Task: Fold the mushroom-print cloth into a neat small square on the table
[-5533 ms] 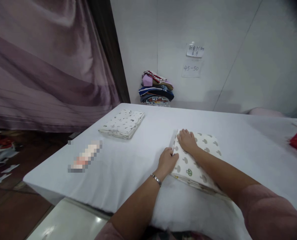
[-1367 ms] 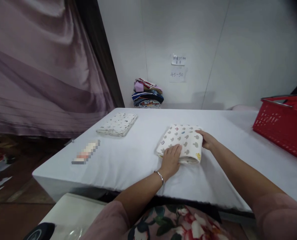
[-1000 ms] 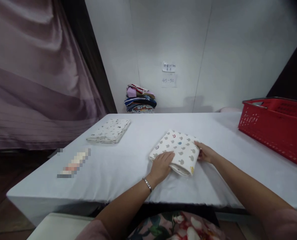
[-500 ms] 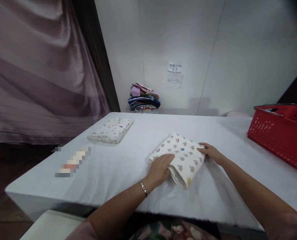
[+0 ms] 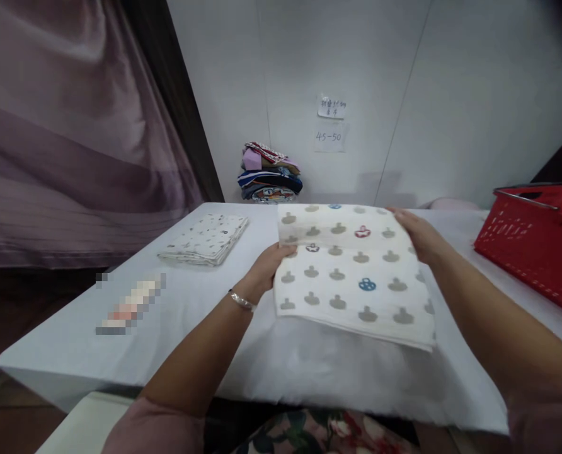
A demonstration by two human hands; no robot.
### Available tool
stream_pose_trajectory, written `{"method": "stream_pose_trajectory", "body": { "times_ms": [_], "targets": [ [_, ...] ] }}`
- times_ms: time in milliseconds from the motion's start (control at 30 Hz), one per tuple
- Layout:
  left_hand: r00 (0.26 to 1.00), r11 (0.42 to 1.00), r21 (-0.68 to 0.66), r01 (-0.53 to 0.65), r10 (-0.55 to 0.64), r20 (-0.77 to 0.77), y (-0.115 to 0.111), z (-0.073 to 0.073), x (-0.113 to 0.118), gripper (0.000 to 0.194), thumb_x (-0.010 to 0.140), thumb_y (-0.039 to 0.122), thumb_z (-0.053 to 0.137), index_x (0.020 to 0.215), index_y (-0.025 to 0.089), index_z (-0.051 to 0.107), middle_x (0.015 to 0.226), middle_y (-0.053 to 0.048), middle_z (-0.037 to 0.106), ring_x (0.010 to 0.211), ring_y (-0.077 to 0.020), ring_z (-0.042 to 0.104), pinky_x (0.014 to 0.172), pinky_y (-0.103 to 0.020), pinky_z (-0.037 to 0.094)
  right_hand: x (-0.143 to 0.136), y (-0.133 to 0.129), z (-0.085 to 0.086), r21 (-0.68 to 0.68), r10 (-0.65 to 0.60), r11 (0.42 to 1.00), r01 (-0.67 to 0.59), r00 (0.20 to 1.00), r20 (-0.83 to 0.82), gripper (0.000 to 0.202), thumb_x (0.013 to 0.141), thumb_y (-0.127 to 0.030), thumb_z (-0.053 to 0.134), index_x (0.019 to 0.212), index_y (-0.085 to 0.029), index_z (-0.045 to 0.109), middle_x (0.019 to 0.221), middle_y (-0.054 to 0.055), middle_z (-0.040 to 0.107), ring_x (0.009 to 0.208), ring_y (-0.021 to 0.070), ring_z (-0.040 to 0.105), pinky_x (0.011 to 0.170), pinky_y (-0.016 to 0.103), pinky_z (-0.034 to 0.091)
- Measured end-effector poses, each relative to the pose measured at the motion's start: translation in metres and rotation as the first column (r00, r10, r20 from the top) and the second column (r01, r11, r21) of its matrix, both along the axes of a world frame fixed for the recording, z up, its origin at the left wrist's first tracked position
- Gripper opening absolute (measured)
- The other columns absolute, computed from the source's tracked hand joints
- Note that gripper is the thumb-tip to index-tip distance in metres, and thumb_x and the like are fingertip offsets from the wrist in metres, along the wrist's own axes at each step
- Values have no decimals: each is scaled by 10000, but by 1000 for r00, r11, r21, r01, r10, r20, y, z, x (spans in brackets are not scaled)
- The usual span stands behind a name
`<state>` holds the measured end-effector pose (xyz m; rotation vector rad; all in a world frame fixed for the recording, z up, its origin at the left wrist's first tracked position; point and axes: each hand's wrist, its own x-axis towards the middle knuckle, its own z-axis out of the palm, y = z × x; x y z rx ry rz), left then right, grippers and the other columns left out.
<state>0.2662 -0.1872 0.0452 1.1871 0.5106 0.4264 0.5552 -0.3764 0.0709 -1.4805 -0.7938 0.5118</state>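
Between my hands a white cloth with grey, red and blue mushroom-like prints is held up above the table, folded and hanging toward me. My left hand grips its left edge, thumb on the printed face. At the upper right corner, my right hand is closed on the cloth; some of its fingers are hidden behind the fabric. A second white cloth with small prints lies folded flat on the table, left of my left hand and apart from it.
White fabric covers the table. A red basket stands at the right. Several folded textiles are piled beyond the far edge, by a wall with paper signs. A pixelated item lies at left, near a pink curtain.
The printed cloth was a small folded bundle on the table under my hands. Now it is lifted and partly unfolded, showing a larger face. Both hands have moved up, the left also leftward.
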Motion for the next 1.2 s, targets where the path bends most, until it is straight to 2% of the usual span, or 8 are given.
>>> {"method": "stream_pose_trajectory", "body": {
  "times_ms": [167,267,400,567,733,933,1033,1200],
  "targets": [
    [950,983,-161,-85,32,-310,37,-72,-3,438,671,297,740,1028,81,608,948,-170,694,882,-257,663,786,-362,546,-16,20,-86,-322,-117,947,10,942,-315,576,792,-350,628,1306,-206,412,933,66,652,711,147,630,609,265,530],
    [952,990,-101,-96,61,-300,39,-89,-7,497,647,314,769,1064,108,595,1000,-157,688,919,-249,657,819,-357,540,-27,11,-113,-336,-120,941,-24,908,-401,635,803,-306,622,1355,-172,340,903,74,646,693,141,626,608,252,534],
    [933,991,-14,-133,121,-339,32,-83,-4,454,667,260,751,1066,125,582,1000,-140,690,890,-242,664,795,-356,549,-33,-1,-111,-361,-113,932,-28,925,-364,625,827,-312,589,1373,-160,327,919,85,651,660,126,607,589,241,523],
    [923,976,72,-204,217,-319,28,-81,2,412,693,217,716,1069,128,572,992,-133,686,836,-225,671,760,-348,552,-30,-2,-103,-505,-153,857,105,987,-55,467,807,-389,607,1209,-164,528,957,103,658,635,111,577,507,205,461],
    [837,906,313,-285,394,-379,30,-91,-5,573,643,297,759,1141,139,523,1080,-136,648,873,-221,657,743,-328,541,-39,0,-103,-568,-38,822,22,999,-15,561,760,-441,648,1235,-171,520,980,109,644,641,128,578,506,229,459],
    [750,845,507,-167,443,-491,31,-96,-12,474,621,482,715,932,150,584,978,-114,664,826,-223,641,627,-281,509,-47,10,-93,-613,-17,789,42,999,46,677,718,-397,691,1317,-192,452,1063,120,611,726,151,588,554,237,470],
    [720,847,521,-104,425,-548,32,-94,-10,445,608,531,690,808,148,586,845,-105,668,704,-212,621,551,-278,468,-47,17,-87,-590,-5,807,24,999,34,698,689,-303,712,1326,-199,446,1050,107,610,754,168,590,587,257,484],
    [726,781,608,-147,502,-469,36,-95,-7,345,594,456,695,719,157,574,715,-49,628,618,-164,569,520,-250,418,-44,28,-88,-364,-58,923,122,982,181,549,739,-270,656,1267,-226,510,991,60,614,807,155,589,705,257,484]
  ]
}}
